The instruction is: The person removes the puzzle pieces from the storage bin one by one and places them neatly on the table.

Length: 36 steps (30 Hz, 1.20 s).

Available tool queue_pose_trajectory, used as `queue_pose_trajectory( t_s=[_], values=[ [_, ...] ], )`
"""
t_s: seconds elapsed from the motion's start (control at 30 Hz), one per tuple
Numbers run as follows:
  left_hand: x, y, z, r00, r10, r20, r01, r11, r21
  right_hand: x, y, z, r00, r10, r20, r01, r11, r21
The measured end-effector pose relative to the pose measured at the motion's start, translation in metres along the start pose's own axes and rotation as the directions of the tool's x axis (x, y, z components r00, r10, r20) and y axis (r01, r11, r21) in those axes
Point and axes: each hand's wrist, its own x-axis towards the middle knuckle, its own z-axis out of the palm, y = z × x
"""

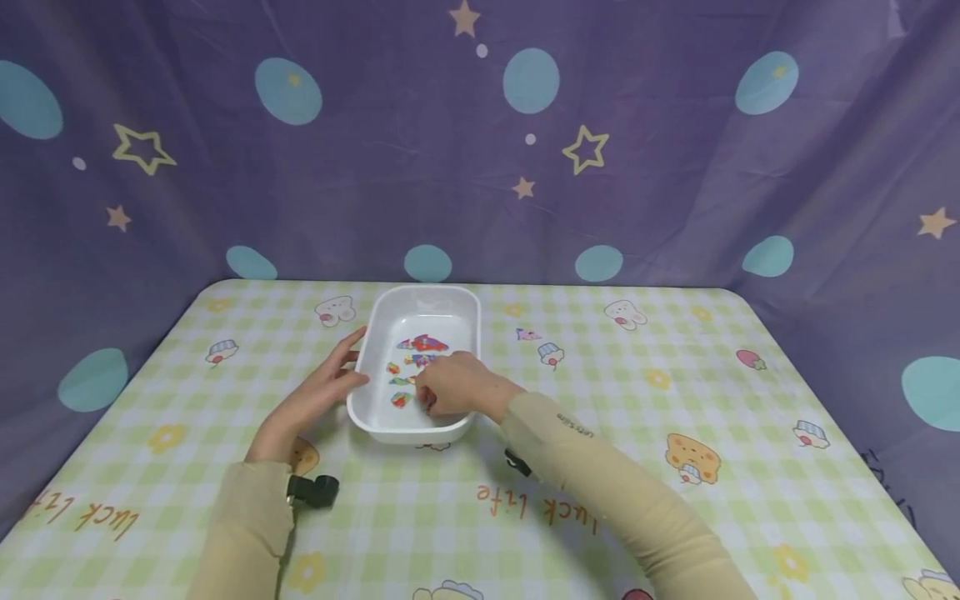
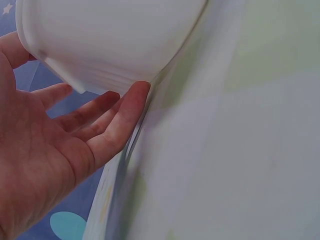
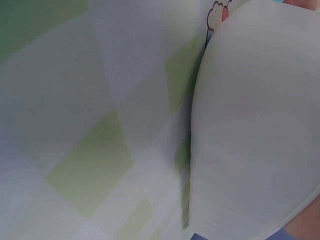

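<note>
The left hand (image 1: 318,390) is held loosely spread against the outer left side of a white tub (image 1: 414,437), touching its wall without gripping it. The right hand (image 1: 456,382) reaches over the tub's right side, its fingers bent down inside; whether they pinch anything, I cannot tell.

Small colourful pieces (image 1: 429,342) lie flat on the tub's floor, mostly left of and beyond the right hand: a larger red and blue one toward the far end, smaller ones nearer. The tub stands on a counter (image 1: 390,533) covered in green-and-white checks with printed cartoons and lettering. To its right is a small pink shape (image 1: 528,334), a loose piece or a print. Behind hangs a purple curtain (image 1: 375,192) with stars and ovals.
</note>
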Motion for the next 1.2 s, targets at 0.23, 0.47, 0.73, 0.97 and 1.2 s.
queue_pose_trajectory(
  t_s=[0.23,0.47,0.73,0.97,1.2],
  values=[
    [-0.0005,0.0007,-0.0005,1.000,0.000,0.004,0.000,1.000,0.001,-0.0011,0.0003,-0.0010,1.000,-0.010,-0.003,0.010,1.000,0.026],
    [-0.0004,0.0000,-0.0010,1.000,-0.008,0.003,0.008,1.000,0.003,0.0002,0.0006,0.0008,1.000,-0.007,-0.027,0.008,0.999,0.046],
    [0.0001,-0.0007,-0.0008,1.000,0.001,0.002,-0.001,1.000,0.003,-0.0001,0.0006,-0.0009,0.999,-0.004,-0.044,0.007,0.998,0.062],
    [0.0005,-0.0001,-0.0012,1.000,-0.005,0.005,0.005,1.000,0.017,-0.0024,0.0000,-0.0029,0.998,-0.029,-0.064,0.032,0.998,0.049],
    [-0.0002,0.0009,-0.0015,1.000,-0.017,0.001,0.017,0.999,0.030,-0.0037,0.0006,-0.0020,0.992,-0.063,-0.111,0.066,0.998,0.021]
  ],
)
